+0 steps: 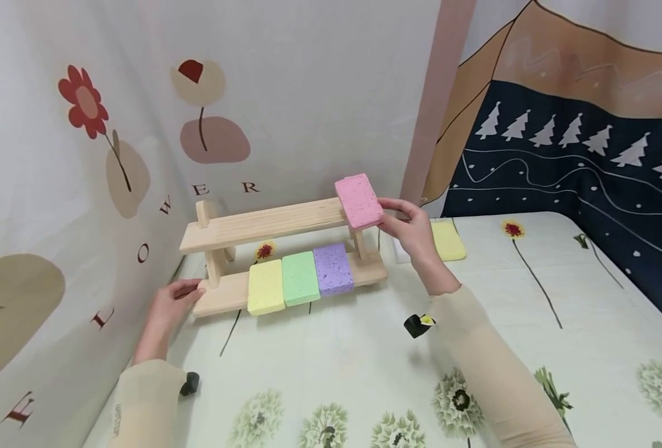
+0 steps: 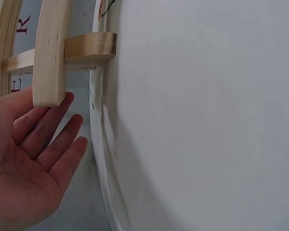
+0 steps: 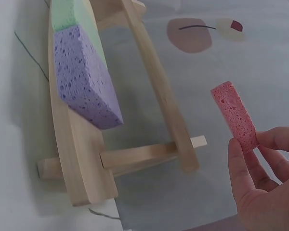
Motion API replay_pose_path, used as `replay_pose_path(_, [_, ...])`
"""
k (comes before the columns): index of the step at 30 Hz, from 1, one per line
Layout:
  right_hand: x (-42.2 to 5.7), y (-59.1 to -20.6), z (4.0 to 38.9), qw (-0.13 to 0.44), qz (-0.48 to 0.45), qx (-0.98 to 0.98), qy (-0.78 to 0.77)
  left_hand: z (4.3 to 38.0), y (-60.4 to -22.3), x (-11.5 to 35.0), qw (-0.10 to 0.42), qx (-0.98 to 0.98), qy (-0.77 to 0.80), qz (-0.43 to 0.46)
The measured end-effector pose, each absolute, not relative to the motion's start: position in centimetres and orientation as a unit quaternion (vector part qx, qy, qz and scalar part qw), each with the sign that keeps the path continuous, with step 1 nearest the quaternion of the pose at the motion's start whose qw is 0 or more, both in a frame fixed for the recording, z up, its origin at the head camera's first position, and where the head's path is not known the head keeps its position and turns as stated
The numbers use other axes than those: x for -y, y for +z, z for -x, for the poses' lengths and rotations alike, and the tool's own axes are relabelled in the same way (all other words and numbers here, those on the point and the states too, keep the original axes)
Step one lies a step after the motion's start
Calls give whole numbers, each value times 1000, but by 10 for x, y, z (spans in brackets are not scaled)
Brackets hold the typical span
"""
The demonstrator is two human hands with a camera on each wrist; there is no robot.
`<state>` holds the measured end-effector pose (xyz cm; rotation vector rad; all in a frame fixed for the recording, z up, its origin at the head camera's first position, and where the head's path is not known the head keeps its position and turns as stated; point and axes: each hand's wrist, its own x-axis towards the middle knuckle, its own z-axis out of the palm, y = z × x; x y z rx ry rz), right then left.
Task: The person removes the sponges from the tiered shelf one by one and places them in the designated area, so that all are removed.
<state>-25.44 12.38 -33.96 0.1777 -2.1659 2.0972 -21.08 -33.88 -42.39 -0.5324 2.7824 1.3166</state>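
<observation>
A two-tier wooden rack (image 1: 275,220) stands near the back wall. My left hand (image 1: 168,308) grips the left end of its lower board (image 2: 49,72), with fingertips showing past the board's end in the left wrist view. Between the thumb and fingertips of my right hand (image 1: 414,235) is a pink sponge (image 1: 359,200), held by its edge. It appears over the right end of the upper board in the head view; the right wrist view shows it apart from the rack. Yellow (image 1: 266,287), green (image 1: 300,278) and purple (image 3: 84,77) sponges lie side by side on the lower board.
Behind my right hand another yellow sponge (image 1: 448,241) lies on the flower-print tablecloth (image 1: 342,354). A printed fabric wall (image 1: 320,81) rises behind the rack and along the left side. Dark fabric with tree prints (image 1: 560,162) hangs at the right.
</observation>
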Motion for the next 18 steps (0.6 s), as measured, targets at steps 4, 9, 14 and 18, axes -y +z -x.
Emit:
replay_pose_path(4, [-131,-339,254,60,-48,717,693,210,-422,340,9,-895,414,167])
replay_pose_path(9, [-142,-339,253,68,-41,720,689,210,-420,340,9,-892,416,176])
replay_pose_path(14, [-152,-337,252,82,-34,721,687,211,-420,340,5,-892,417,172])
replay_pose_path(18, [-162,-339,251,91,-24,721,687,211,-422,340,4,-893,417,169])
